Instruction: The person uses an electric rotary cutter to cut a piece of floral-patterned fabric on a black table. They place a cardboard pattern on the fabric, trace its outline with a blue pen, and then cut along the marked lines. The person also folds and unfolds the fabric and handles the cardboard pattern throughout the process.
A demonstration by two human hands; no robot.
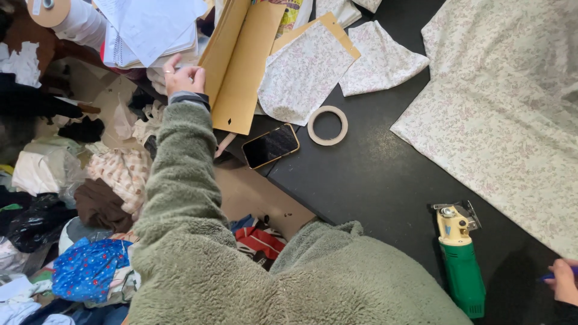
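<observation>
- Dark counter (373,180): it fills the middle and right of my view; a heap of mixed fabric scraps (90,198) crowds the floor on the left.
- Left hand (183,78): I see it far left, at the end of a green fleece sleeve (180,174), fingers curled shut on the edge of a brown card pattern piece (241,72) that lies at the counter's far edge.
- Stack of white papers (150,27): just beyond the left hand, beside a white thread cone (72,21).
- Right hand (565,281): at the near right corner, mostly cut off; it grips a thin blue object (551,277), and I cannot tell what that is.
- Green and yellow rotary cutter (460,259): standing on the counter near the right hand, apart from it.
- Floral cloth (506,108): spread flat at far right.
- Phone (271,145) and tape roll (327,125): side by side mid-counter, near the card.
- Small floral cut pieces (337,66): beyond the tape.
</observation>
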